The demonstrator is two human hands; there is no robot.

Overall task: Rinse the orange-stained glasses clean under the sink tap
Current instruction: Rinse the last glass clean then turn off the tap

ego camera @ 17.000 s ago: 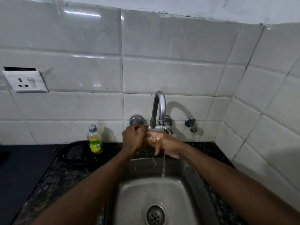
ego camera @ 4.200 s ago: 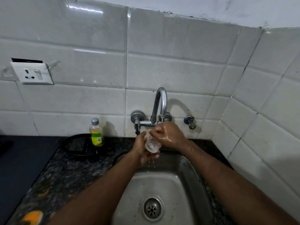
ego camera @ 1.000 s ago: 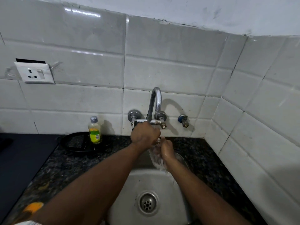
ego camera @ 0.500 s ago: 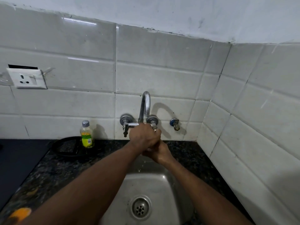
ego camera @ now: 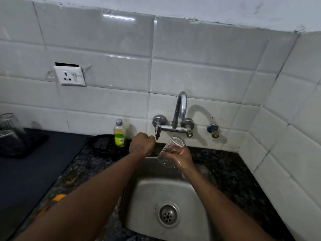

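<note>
At a kitchen sink (ego camera: 149,192), a person's right hand (ego camera: 181,159) grips a clear glass (ego camera: 171,150) over the back of the steel basin, fingers and thumb curled round its lower half. The glass is tilted, its open mouth pointing up and away toward the tap (ego camera: 180,108), just below the spout. Its wall is beaded with drops and shows clear through; the hand is wet.

The left hand (ego camera: 141,144) is balled with its fingers curled, knuckles up, right beside the lower end of the tap's left handle (ego camera: 157,132). Whether it pinches the handle or only touches it cannot be told.

To the left of the hands, a small plastic bottle (ego camera: 119,133) with a grey cap stands upright against the tiled wall, holding yellow-green liquid in its lower part. It sits at the rim of a shallow black pan (ego camera: 101,143) on the speckled counter (ego camera: 81,164). At the far left edge two more glasses (ego camera: 8,126) stand on a dark mat (ego camera: 34,153), too blurred to tell their contents.

A wall socket (ego camera: 70,76) is set in the tiles above, and a second valve (ego camera: 213,131) juts from the wall right of the tap. The drain (ego camera: 167,214) lies between the two forearms, which cross the near counter and basin rim.
</note>
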